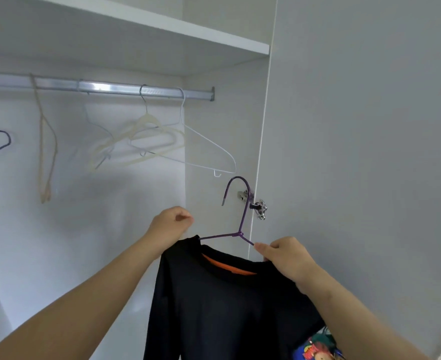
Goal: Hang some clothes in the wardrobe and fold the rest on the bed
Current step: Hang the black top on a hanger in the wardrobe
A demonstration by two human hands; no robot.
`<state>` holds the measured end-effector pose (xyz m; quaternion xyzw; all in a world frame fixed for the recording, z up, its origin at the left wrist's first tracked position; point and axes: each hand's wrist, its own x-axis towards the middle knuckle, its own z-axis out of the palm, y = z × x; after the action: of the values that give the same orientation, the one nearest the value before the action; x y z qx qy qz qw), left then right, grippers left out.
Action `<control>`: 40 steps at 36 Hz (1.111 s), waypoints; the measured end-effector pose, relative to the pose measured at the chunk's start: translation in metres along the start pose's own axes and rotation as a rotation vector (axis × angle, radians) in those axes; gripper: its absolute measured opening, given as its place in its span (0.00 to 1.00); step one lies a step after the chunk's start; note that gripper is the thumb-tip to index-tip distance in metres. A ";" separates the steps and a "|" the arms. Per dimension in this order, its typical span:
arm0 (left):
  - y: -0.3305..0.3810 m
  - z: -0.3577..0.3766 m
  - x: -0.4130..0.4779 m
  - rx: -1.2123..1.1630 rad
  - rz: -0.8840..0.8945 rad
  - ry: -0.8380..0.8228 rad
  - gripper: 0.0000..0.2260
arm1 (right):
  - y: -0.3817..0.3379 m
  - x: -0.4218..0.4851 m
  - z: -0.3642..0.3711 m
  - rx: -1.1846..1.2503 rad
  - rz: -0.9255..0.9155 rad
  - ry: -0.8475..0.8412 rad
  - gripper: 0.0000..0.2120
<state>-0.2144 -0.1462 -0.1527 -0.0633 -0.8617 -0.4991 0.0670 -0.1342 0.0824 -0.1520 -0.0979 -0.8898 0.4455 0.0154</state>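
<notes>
While both hands hold it up before the wardrobe (215, 131), the hanger (240, 234), a purple one, is at 6 o'clock in the view, lower than the rod (110, 88). Its hook points to 12 o'clock and its arms run roughly from 9 to 3 o'clock. One black shirt (214, 307) hangs on it and falls toward 6 o'clock. At the hanger's 9 o'clock the left hand (171, 226) has its fingers curled round the shirt's shoulder. At 3 o'clock the right hand (284, 255) pinches the hanger's arm. Inside the wardrobe the one rod carries at least five other hangers (147, 120); the exact number I cannot tell. One shelf (162, 24) is at 12 o'clock.
</notes>
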 end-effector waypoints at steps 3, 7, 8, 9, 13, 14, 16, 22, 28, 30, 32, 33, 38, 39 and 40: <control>0.002 -0.004 0.028 -0.035 0.014 0.028 0.07 | -0.007 0.021 0.002 0.025 0.014 0.001 0.18; 0.005 -0.006 0.076 -0.020 0.054 0.036 0.08 | -0.015 0.050 0.002 0.048 0.063 0.036 0.18; 0.007 -0.006 0.089 -0.006 0.068 0.038 0.09 | -0.017 0.057 0.001 0.058 0.083 0.045 0.19; 0.010 -0.005 0.102 0.009 0.085 0.043 0.09 | -0.019 0.063 0.000 0.073 0.105 0.053 0.19; 0.028 0.004 0.153 0.130 0.159 0.044 0.08 | -0.027 0.086 -0.003 0.168 0.171 0.086 0.16; 0.033 0.007 0.164 0.170 0.181 0.033 0.10 | -0.029 0.091 -0.003 0.189 0.185 0.093 0.15; 0.043 0.015 0.186 0.268 0.238 0.012 0.14 | -0.032 0.098 -0.004 0.219 0.205 0.097 0.14; 0.070 0.036 0.239 0.592 0.342 -0.029 0.26 | -0.036 0.120 0.001 0.280 0.254 0.142 0.16; 0.076 0.040 0.277 0.744 0.255 -0.072 0.28 | -0.038 0.132 0.003 0.310 0.279 0.188 0.17; 0.072 0.038 0.282 0.771 0.240 -0.083 0.26 | -0.038 0.135 0.003 0.326 0.280 0.195 0.17; 0.067 0.036 0.284 0.750 0.228 -0.091 0.23 | -0.038 0.137 0.002 0.350 0.287 0.187 0.17; 0.065 0.036 0.284 0.734 0.227 -0.093 0.23 | -0.038 0.137 0.002 0.352 0.290 0.184 0.17; 0.041 0.023 0.276 0.685 0.204 -0.037 0.22 | -0.040 0.141 0.006 0.316 0.307 0.155 0.19; 0.035 0.018 0.273 0.674 0.202 -0.017 0.21 | -0.042 0.143 0.008 0.317 0.319 0.143 0.19; 0.030 0.013 0.269 0.660 0.200 0.004 0.20 | -0.044 0.145 0.009 0.324 0.328 0.125 0.19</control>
<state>-0.4744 -0.1086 -0.0856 -0.1215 -0.9660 -0.1845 0.1340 -0.2843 0.0769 -0.1312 -0.2649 -0.7763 0.5719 0.0132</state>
